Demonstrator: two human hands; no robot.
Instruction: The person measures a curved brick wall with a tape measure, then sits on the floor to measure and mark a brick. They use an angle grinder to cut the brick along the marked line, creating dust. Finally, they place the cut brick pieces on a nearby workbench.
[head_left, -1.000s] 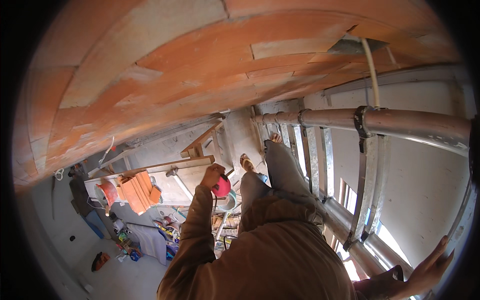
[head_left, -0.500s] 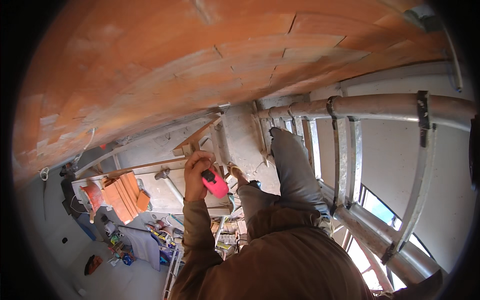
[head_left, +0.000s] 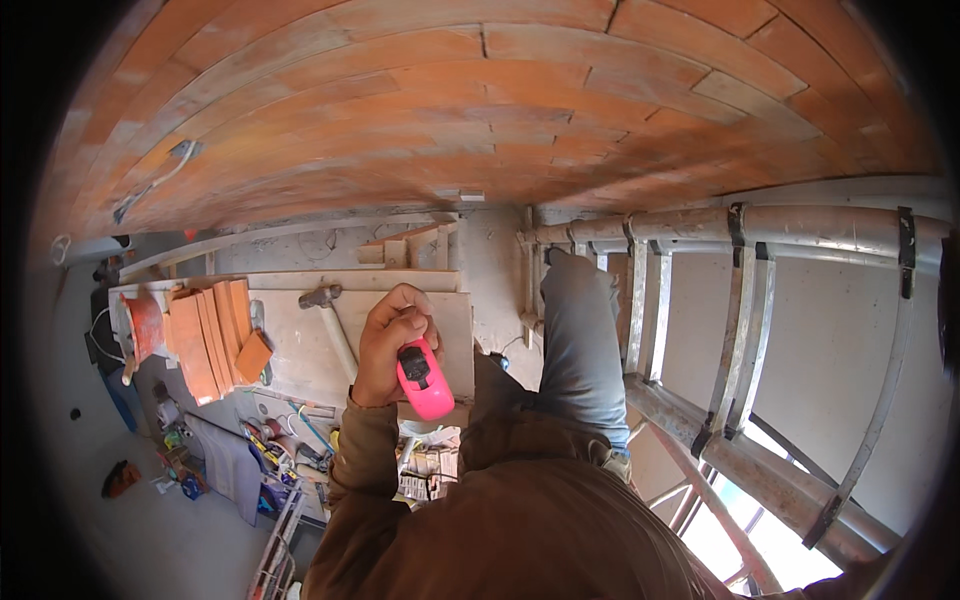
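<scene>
Overhead, a vaulted ceiling of orange brick (head_left: 480, 110) fills the upper half of my view, its courses bending toward the rim, with what looks like a loose cable hanging at its left edge. Below it I look down past my brown jacket to a wooden platform (head_left: 300, 330) that serves as the bench.

My left hand (head_left: 392, 335) is raised in front of me, fingers curled tight around a bright pink tape measure (head_left: 424, 378) – the case sits in the palm and points down and to the right, above the platform's near edge. No blade shows drawn out, so I judge any measuring as not yet begun. My right hand is out of view, so I cannot tell what it is doing.

On the platform a hammer (head_left: 332, 318) lies just left of the hand, untouched. Further left stands a stack of orange bricks (head_left: 208, 340) on edge, and an orange bucket (head_left: 147, 325) beyond them – material ready, none in hand.

To the right, metal scaffold tubes (head_left: 760, 300) run alongside my grey trouser leg (head_left: 580, 340). Tools and clutter lie scattered on the floor far below.
</scene>
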